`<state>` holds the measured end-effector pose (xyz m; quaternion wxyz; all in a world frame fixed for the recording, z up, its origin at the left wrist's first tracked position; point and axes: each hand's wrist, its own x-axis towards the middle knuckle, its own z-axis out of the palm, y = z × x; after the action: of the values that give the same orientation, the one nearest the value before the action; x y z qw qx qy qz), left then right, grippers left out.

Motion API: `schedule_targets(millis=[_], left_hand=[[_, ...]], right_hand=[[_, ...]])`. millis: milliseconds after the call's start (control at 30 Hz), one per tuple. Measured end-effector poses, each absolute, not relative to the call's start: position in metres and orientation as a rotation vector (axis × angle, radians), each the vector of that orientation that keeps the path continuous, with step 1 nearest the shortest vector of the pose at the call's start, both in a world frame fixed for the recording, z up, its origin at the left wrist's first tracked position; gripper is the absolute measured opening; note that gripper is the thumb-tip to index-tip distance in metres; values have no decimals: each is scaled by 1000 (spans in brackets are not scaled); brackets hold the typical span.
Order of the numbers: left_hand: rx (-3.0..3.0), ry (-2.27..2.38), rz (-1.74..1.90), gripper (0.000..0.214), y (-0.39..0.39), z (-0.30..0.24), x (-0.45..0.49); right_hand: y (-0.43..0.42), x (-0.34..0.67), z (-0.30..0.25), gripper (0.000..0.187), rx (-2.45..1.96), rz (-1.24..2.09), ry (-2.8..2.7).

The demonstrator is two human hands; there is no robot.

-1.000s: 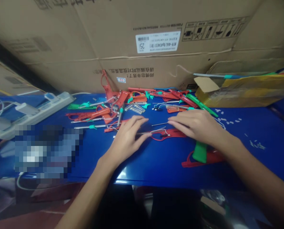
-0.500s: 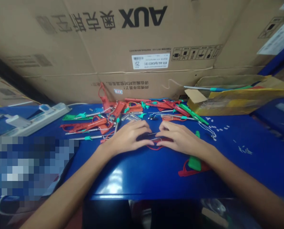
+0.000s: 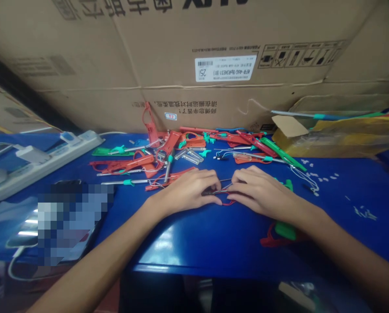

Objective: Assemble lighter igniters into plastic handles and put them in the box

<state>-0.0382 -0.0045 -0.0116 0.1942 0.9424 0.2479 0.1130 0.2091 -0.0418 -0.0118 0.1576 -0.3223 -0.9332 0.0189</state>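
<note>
My left hand [image 3: 189,189] and my right hand [image 3: 266,191] face each other low over the blue table. Both are closed, with thumbs and fingers pinching a red plastic handle shell [image 3: 229,202], like that of a long-necked lighter. A thin rod or wires [image 3: 225,190] run between the fingertips. Fingers cover most of the shell, so its inside cannot be made out. Partly behind my right forearm lie a green handle piece [image 3: 286,231] and another red shell [image 3: 269,241].
Beyond my hands lies a pile of red shells [image 3: 139,163], metal tubes with green fittings [image 3: 129,182], and clear parts [image 3: 191,155]. A yellow-taped box [image 3: 338,137] stands at right, near small white bits [image 3: 321,178]. A power strip [image 3: 51,165] and phone [image 3: 25,230] are at left.
The camera view has tilted down and turned slightly left, so everything sits differently in the picture. Both hands still hold the red shell, fingers slightly shifted.
</note>
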Motion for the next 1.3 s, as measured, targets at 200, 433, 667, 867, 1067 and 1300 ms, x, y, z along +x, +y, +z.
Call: schedule_targets(millis=[200, 433, 667, 867, 1067, 1300], left_hand=[[2640, 679, 334, 28, -4, -12, -38], [2564, 716, 315, 26, -6, -9, -37], [2497, 763, 324, 30, -6, -11, -37], [2501, 753, 339, 29, -6, -11, -37], [2575, 692, 480, 30, -3, -12, -39], [2750, 1056, 825, 26, 28, -23, -61]], right_hand=[[-44, 208, -13, 28, -940, -55, -2710], [-46, 218, -7, 29, -1001, 100, -2769], [-47, 227, -1, 32, -1054, 291, -2777], [-42, 227, -1, 29, -1074, 515, -2730], [-40, 227, 0, 29, -1049, 551, -2690], [-40, 230, 5, 30, -998, 399, -2588]])
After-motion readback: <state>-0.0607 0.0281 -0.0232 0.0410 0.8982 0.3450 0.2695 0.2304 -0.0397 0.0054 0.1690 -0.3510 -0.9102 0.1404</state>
